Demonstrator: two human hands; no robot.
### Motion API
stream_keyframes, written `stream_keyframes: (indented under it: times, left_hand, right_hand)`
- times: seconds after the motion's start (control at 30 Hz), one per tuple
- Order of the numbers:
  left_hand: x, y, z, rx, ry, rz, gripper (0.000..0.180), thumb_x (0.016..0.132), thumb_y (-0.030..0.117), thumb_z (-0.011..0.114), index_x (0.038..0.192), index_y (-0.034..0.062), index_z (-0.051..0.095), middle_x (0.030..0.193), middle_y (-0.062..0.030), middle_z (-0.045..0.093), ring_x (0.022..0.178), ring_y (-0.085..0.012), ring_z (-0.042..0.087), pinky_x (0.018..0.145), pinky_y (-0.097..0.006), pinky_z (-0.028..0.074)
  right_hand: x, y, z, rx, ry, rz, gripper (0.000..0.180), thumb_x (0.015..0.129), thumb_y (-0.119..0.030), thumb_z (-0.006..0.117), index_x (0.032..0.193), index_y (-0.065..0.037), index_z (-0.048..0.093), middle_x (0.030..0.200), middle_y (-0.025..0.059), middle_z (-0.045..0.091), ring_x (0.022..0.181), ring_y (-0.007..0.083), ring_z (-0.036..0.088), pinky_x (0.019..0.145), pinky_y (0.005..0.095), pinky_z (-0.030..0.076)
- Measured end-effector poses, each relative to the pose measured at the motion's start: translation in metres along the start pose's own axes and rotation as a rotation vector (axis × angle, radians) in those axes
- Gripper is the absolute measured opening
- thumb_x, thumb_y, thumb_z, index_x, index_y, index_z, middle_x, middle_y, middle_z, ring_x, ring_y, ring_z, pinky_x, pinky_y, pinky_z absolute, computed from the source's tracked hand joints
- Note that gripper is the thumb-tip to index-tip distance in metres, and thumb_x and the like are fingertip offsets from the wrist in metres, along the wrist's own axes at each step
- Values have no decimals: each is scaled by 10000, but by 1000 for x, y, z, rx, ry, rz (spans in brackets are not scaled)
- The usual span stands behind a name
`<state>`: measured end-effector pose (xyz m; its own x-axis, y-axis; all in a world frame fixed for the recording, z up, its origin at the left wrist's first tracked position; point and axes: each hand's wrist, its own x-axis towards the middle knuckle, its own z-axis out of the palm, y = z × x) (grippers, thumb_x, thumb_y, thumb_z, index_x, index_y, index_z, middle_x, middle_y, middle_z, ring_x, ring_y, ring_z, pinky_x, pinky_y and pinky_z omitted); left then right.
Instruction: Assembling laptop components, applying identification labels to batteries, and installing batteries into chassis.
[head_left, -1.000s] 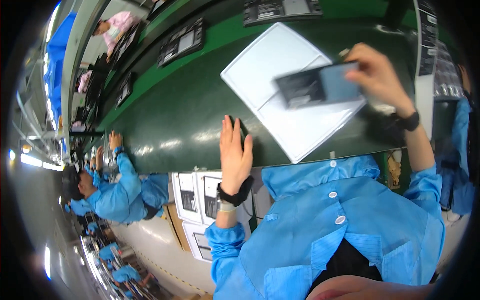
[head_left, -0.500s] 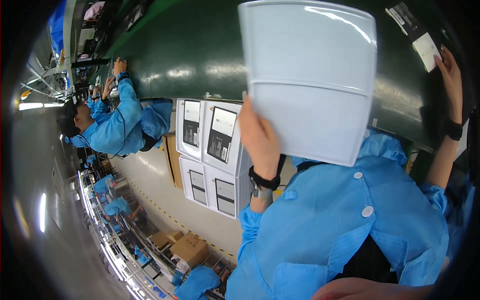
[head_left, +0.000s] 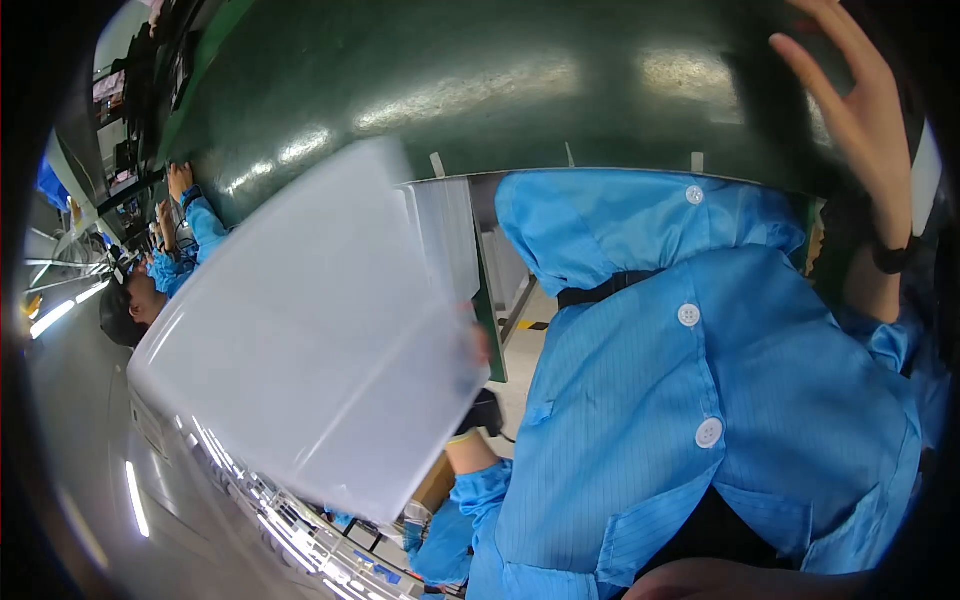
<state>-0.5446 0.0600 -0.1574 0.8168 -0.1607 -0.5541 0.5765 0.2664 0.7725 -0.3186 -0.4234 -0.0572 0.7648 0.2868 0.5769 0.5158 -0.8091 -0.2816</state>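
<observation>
A large white plastic tray [head_left: 290, 300], smeared by motion, is tilted up on the left and has a ridge across its middle. My left hand [head_left: 482, 346] grips its right edge; most of the fingers are hidden behind the tray. Over the green work surface [head_left: 480, 90] at the far right, my right hand [head_left: 850, 110] is raised with thumb and fingers apart and nothing in it. Part of that hand's fingertips runs past the top edge.
Just behind the held tray, whitish stacked trays [head_left: 447, 225] stand at the table edge, mostly covered. A co-worker in blue [head_left: 200, 225] reaches onto the same table at the far left. Below left are a cardboard box [head_left: 434, 484] and another person's blue clothing [head_left: 445, 545].
My left hand has swung the tray left and down, off the table, hiding the filled trays. My right hand has left the flat black-and-white piece, which is out of sight, and opened.
</observation>
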Motion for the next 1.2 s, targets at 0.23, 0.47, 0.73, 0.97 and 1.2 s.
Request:
stream_keyframes:
  times: [0.23, 0.47, 0.73, 0.97, 1.2]
  left_hand:
    - [1, -129, -8, -11, 189, -106, 668, 1048, 454, 507, 1469, -63, 461, 968, -198, 681, 774, -282, 633, 673, -398, 489]
    - [34, -255, -50, 587, 587, 63, 678, 1050, 470, 505, 1441, -83, 483, 986, -280, 691, 844, -373, 663, 744, -436, 520]
    - [57, -280, -71, 638, 926, -544, 691, 1046, 440, 502, 1492, -84, 429, 1321, -369, 603, 1186, -488, 613, 1007, -508, 475]
    - [60, -267, -66, 727, 884, -533, 690, 1045, 433, 503, 1496, -84, 423, 1337, -365, 593, 1200, -487, 604, 1019, -508, 468]
    - [71, -257, -60, 827, 843, -511, 690, 1044, 427, 503, 1500, -84, 418, 1352, -361, 583, 1213, -487, 595, 1030, -509, 460]
  right_hand:
    - [-14, -53, 28, 82, 56, 217, 169, 942, -69, 637, 1039, 56, 697, 949, 155, 720, 816, 219, 694, 724, 321, 551]
    - [-59, -12, 32, 157, -4, 338, 142, 947, -22, 650, 1072, 36, 686, 1023, 133, 688, 880, 220, 674, 783, 306, 521]
    - [-73, -7, 40, 109, -49, 205, 145, 996, -78, 611, 1063, 26, 686, 1052, 138, 696, 937, 232, 677, 813, 316, 516]
    - [-75, -2, 49, 224, -23, 237, 168, 1035, -84, 574, 1065, 45, 677, 1063, 119, 678, 949, 189, 661, 841, 295, 513]
    - [-72, -14, 51, 278, -21, 259, 191, 1061, -97, 552, 1087, 55, 665, 1082, 97, 663, 996, 157, 648, 883, 274, 508]
